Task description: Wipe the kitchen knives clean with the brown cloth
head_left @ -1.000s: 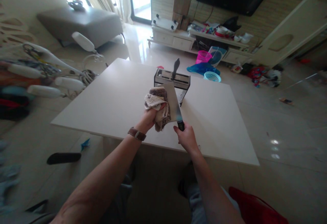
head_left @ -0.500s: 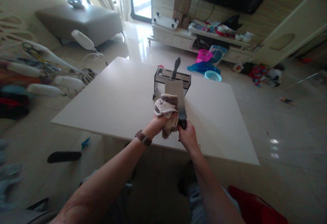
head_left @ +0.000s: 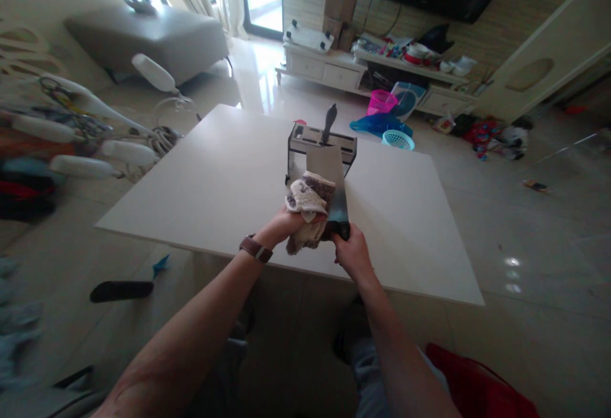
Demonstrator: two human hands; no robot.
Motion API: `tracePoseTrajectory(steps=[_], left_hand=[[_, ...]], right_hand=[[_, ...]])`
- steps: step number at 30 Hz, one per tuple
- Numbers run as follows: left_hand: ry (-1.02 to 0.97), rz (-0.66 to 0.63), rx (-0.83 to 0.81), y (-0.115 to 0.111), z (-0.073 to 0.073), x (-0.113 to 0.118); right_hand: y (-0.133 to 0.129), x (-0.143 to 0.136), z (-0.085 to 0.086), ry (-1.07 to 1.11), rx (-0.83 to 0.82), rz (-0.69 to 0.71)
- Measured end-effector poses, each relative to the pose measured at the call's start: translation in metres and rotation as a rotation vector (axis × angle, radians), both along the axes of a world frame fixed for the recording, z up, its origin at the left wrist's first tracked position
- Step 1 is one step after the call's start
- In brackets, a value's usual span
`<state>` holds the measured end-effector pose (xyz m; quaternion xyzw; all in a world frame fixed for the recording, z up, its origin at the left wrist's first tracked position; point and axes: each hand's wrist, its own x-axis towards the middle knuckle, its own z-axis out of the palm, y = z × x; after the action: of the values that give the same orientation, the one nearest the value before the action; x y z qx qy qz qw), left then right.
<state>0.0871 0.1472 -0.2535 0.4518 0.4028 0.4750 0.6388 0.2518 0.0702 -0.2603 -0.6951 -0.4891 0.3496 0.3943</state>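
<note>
My right hand (head_left: 354, 251) is closed round the black handle of a cleaver (head_left: 329, 158), whose broad metal blade points away from me, over the table. In my left hand (head_left: 286, 222) is a bunched beige-and-brown cloth (head_left: 308, 196), pressed against the left part of the blade near the handle. Cloth hides that part of the blade and some of my left fingers. Just beyond the blade tip stands a knife rack (head_left: 298, 140) with black edges, and a black-handled tool (head_left: 329, 125) sticks up from it. All this is at a white table (head_left: 229, 170).
Past the table lie a blue plastic bag (head_left: 375, 125), a pink basket (head_left: 382, 101) and a light-blue basket (head_left: 398, 140). A white lamp-like fixture (head_left: 155, 74) is at the left. On the floor, a red bag (head_left: 477, 383) lies by my right leg.
My left hand and the cloth have shifted slightly left along the blade. The cleaver has turned a little, and my right hand stays on its handle.
</note>
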Motion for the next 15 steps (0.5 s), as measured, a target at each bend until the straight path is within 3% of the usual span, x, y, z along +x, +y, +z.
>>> tracePoseTrajectory(steps=[4,7,10,15], left_hand=[[0.115,-0.044,0.063,0.01,0.007,-0.019],[0.18,-0.02,0.015,0.016,0.011,-0.029],[0.15,0.008,-0.016,0.015,0.014,-0.03],[0.086,-0.074,-0.031,0.013,0.006,-0.026]], right_hand=[[-0.001,0.006,0.001,-0.059,0.028,0.016],[-0.002,0.011,0.003,-0.122,0.043,0.023],[-0.003,0.013,0.005,-0.137,0.035,0.025],[-0.004,0.013,0.005,-0.123,0.034,0.008]])
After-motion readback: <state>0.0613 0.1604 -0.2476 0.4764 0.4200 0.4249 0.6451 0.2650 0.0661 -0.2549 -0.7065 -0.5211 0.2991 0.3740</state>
